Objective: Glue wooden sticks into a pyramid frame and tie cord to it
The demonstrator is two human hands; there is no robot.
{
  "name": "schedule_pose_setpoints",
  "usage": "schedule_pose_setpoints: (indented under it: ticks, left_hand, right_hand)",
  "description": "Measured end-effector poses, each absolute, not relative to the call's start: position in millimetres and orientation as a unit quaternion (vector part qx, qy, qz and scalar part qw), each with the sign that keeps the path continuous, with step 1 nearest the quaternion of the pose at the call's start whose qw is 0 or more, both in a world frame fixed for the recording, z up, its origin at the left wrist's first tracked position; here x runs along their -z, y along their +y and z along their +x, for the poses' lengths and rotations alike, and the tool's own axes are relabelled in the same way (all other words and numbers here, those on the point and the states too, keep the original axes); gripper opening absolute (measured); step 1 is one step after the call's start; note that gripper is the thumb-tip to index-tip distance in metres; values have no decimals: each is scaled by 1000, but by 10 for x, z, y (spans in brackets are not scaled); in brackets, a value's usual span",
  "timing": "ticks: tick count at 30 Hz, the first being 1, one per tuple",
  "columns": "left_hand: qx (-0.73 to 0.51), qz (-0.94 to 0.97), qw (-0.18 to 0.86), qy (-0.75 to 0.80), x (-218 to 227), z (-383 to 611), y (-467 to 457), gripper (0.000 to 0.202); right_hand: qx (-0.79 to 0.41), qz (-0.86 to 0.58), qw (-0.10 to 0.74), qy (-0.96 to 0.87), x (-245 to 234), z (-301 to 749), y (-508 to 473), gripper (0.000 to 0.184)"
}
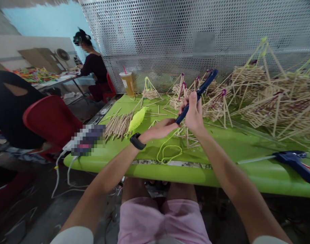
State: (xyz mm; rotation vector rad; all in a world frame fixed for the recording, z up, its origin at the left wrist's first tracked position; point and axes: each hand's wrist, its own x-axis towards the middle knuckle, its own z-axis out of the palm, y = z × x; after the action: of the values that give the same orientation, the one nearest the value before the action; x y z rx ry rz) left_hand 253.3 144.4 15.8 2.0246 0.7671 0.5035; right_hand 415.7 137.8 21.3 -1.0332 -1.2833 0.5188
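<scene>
My right hand [194, 113] is wrapped around a long dark blue tool [207, 83], which is tilted up to the right above the table. The tool's exact kind is not clear. At its lower end is my left hand [166, 128], thumb and fingers closed about the tip, with a black band on the wrist. A loop of yellow-green cord [169, 154] lies below my hands. Left of them are a bright yellow yarn bundle [137, 119] and a pile of short wooden sticks [118, 125]. Small stick frames [187, 139] stand partly hidden behind my hands.
Stacked stick baskets [269, 98] tied with cord fill the green table's right side. A dark blue glue gun [293, 162] lies at the front right. A drink cup [127, 83] stands at the back by a perforated metal panel [165, 37]. Another person [95, 66] sits at the left.
</scene>
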Motion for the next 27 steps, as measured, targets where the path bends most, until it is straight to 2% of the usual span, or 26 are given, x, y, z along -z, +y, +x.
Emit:
schedule_pose_setpoints:
  ticks: [7, 11, 16, 18, 23, 27]
  left_hand:
    - [-215, 844, 392, 297, -207, 2526, 1397, 16]
    - [-221, 862, 393, 230, -225, 2485, 1416, 24]
    - [-242, 869, 364, 233, -224, 2473, 1431, 33]
    - [-242, 877, 346, 231, -213, 2466, 1451, 31]
    - [-244, 898, 296, 215, -208, 2423, 1526, 23]
    - [-281, 887, 207, 302, -238, 2398, 1542, 15]
  right_hand:
    - [-253, -448, 673, -532, -228, 4199, 1432, 81]
    - [-347, -408, 697, -477, -289, 4189, 1418, 81]
    - [-477, -327, 707, -407, -352, 4176, 1368, 72]
    - [-499, -314, 705, -395, -378, 4190, 1351, 70]
    - [-543, -331, 647, -422, -467, 4248, 1288, 71]
    - [-542, -374, 569, -493, -503, 4204, 1207, 77]
